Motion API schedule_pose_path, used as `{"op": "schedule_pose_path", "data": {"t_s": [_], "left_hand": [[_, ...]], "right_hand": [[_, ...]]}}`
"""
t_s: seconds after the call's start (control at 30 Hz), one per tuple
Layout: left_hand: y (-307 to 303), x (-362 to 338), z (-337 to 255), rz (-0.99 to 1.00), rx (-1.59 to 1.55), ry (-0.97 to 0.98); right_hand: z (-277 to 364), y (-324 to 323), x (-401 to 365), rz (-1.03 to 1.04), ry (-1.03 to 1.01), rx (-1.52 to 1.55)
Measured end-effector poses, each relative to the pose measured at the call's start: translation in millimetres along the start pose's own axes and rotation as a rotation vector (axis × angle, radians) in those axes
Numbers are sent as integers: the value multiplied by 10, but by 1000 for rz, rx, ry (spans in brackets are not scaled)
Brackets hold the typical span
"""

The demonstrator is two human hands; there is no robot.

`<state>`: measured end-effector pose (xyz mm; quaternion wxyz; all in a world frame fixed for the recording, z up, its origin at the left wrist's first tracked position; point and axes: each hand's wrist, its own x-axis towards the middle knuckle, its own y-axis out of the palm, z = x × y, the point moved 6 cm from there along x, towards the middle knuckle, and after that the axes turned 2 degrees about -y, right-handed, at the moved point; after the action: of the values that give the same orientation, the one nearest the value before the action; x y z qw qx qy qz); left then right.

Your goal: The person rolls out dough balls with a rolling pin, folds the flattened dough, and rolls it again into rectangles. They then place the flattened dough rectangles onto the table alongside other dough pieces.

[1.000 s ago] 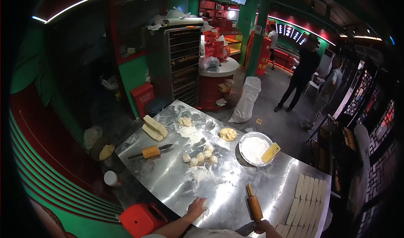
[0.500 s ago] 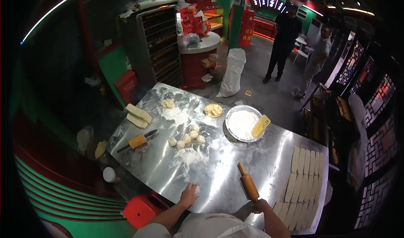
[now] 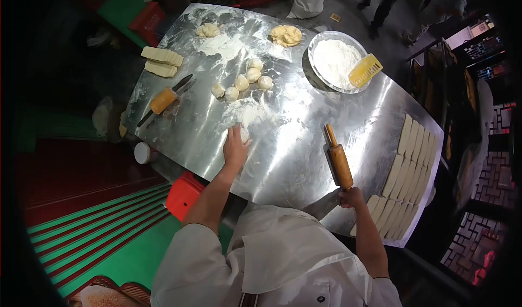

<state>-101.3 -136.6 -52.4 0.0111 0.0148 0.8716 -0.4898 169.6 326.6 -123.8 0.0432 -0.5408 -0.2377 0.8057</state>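
Note:
My right hand [image 3: 352, 197] is wrapped round the near handle of a wooden rolling pin [image 3: 341, 165] at the right of the metal table. At the edge of the loose flour [image 3: 247, 111], my left hand [image 3: 236, 146] is on a small pale piece of dough [image 3: 243, 135], partly hidden by the fingers. Several round dough balls [image 3: 241, 82] sit just beyond it. To their left lies a second rolling pin [image 3: 163, 100] with dark handles. A bowl of flour [image 3: 336, 60] with a yellow scraper [image 3: 365, 70] on its rim stands at the back right.
Rows of dough strips [image 3: 405, 176] lie along the right edge of the metal table [image 3: 190, 144]. Thick dough slabs [image 3: 162, 62] are at the left, yellow dough [image 3: 285, 36] at the back. A red stool [image 3: 184, 196] stands by the near edge. Two people are beyond the table.
The view has tilted downward. My left hand has moved forward over the table to the flour, with the pale dough under it. My right hand still holds the rolling pin.

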Motion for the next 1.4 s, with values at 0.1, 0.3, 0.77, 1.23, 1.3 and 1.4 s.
{"op": "schedule_pose_path", "data": {"t_s": [0.1, 0.3, 0.77, 1.23, 1.3, 1.4], "left_hand": [[185, 382, -245, 37, 5, 90], [428, 863, -779, 75, -109, 251], [574, 124, -1263, 238, 152, 376], [879, -1192, -1555, 257, -36, 451], [792, -1178, -1735, 367, 65, 292], [829, -1091, -2002, 303, 88, 430]], "right_hand": [[8, -5, -33, 0, 31, -14], [-54, 42, 49, 59, 5, -277], [-9, 100, 275, 105, -170, -422], [148, 64, 75, 128, -192, -295], [192, 27, -14, 84, -194, -225], [307, -46, -216, 56, -143, -275]]}}
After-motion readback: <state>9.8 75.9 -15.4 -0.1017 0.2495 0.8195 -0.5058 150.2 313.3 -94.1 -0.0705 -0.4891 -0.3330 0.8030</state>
